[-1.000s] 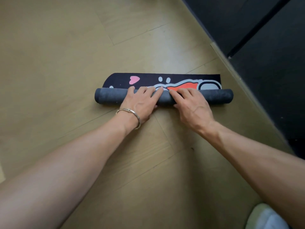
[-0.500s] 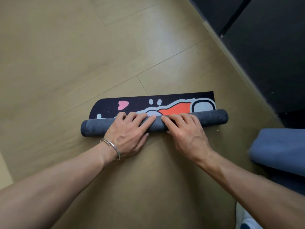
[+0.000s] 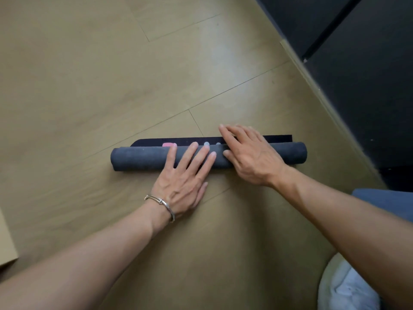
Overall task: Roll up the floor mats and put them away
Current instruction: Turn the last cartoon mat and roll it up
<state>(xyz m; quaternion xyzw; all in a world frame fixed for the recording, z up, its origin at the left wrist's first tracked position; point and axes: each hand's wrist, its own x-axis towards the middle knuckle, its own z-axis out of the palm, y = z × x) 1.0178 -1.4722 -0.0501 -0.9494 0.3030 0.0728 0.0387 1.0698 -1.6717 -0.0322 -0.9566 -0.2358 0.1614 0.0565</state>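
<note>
A floor mat (image 3: pixel 143 158) lies across the wooden floor as a dark grey roll, with only a thin black printed strip showing flat behind it. A pink patch and pale dots of the print peek out above the roll. My left hand (image 3: pixel 184 177), with a silver bracelet at the wrist, lies flat on the roll's middle, fingers spread. My right hand (image 3: pixel 250 155) presses on the roll just right of it, fingers stretched over the roll onto the flat strip.
A dark wall or cabinet (image 3: pixel 362 63) with a pale baseboard runs diagonally along the right. A blue cushion-like thing (image 3: pixel 388 202) and a white rounded object (image 3: pixel 344 287) sit at the lower right. A cardboard edge (image 3: pixel 6 245) shows at the left border.
The roll has moved forward over the flat part, so much less of the printed mat shows. My fingers have straightened and my right hand now reaches past the roll.
</note>
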